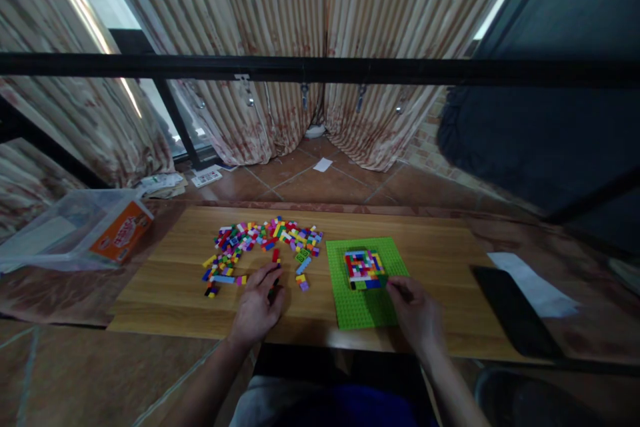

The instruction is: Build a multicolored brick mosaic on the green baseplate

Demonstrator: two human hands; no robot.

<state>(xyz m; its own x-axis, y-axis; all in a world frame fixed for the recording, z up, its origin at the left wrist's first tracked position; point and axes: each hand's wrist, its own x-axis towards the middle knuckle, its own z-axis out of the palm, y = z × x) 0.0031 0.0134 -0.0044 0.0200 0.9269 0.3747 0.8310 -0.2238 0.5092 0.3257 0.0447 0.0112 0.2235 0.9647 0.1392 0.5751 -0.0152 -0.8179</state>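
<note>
A green baseplate (365,310) lies on the wooden board, with a small multicoloured block of bricks (364,267) built on it. To its left spreads a loose pile of coloured bricks (260,240). My left hand (257,307) rests at the near edge of the pile, fingers curled with the tips beside a red brick (275,255); whether it grips anything is hidden. My right hand (415,313) sits on the baseplate's right side, fingers pinched together at the lower right corner of the built block.
The wooden board (165,293) lies on a brown table. A clear plastic box with an orange label (80,230) stands at the left. A black phone (515,310) and white paper (535,287) lie at the right. A black bar (320,70) crosses above.
</note>
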